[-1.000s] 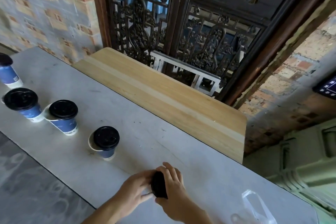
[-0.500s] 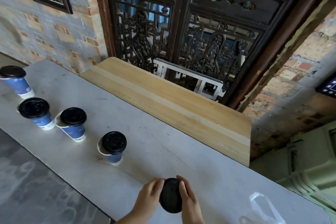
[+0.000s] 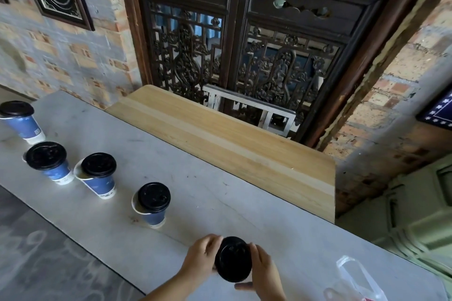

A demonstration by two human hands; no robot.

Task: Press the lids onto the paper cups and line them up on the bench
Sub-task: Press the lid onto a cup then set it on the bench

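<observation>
Head view: left hand [image 3: 200, 258] and right hand [image 3: 263, 273] are gripping the lid [image 3: 233, 259] between them; the nearest cup [image 3: 153, 205] is standing leftward, nearer the left hand.

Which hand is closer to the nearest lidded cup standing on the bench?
Left. The left hand grips the black lid on the side facing that cup; the right hand holds the lid's opposite side, farther from the cup.

Four upright blue paper cups [image 3: 24, 126] [image 3: 57, 172] [image 3: 102, 184] [image 3: 154, 219] line our bench's [image 3: 220, 203] near-left edge, some black lids [image 3: 154, 197] sitting off-centre. We hold a fifth lid [image 3: 233, 259] by the near edge.
</observation>
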